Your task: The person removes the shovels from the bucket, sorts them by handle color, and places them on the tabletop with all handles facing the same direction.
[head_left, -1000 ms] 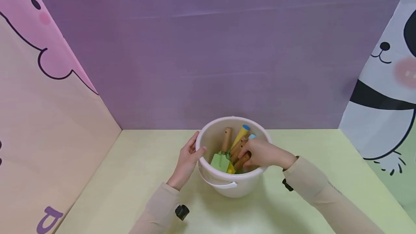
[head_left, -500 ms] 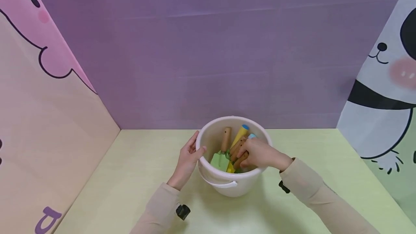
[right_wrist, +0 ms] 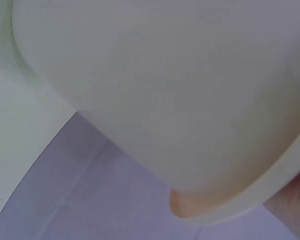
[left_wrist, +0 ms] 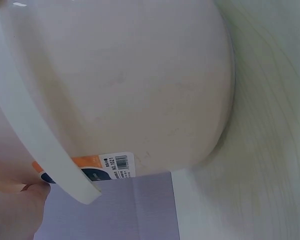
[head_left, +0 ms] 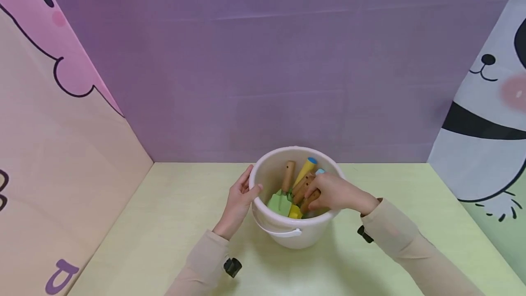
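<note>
A white bucket (head_left: 304, 237) stands on the table in the head view, its bail handle (head_left: 277, 233) hanging down the front. My left hand (head_left: 238, 202) grips the rim on the left, thumb over the edge and fingers outside. Reaching inside over the right rim, my right hand (head_left: 337, 192) has its fingers curled around a short wooden handle (head_left: 310, 201), whose far end is hidden. Beside it lie a light-green toy shovel (head_left: 279, 204), more wooden handles (head_left: 289, 175), a yellow tube with a blue end (head_left: 306, 168) and a yellow piece (head_left: 295, 212). Both wrist views mostly show the bucket's outer wall (left_wrist: 150, 90).
The pale table (head_left: 164, 223) meets a purple back wall (head_left: 263, 81) behind the bucket. Side panels with cartoon prints, including a panda (head_left: 486, 150) on the right, border the table. A printed label (left_wrist: 117, 165) is stuck on the bucket.
The right hand stays inside the bucket, shifting only slightly among the handles. The left hand's grip on the rim is unchanged. The whole head view drifts a little.
</note>
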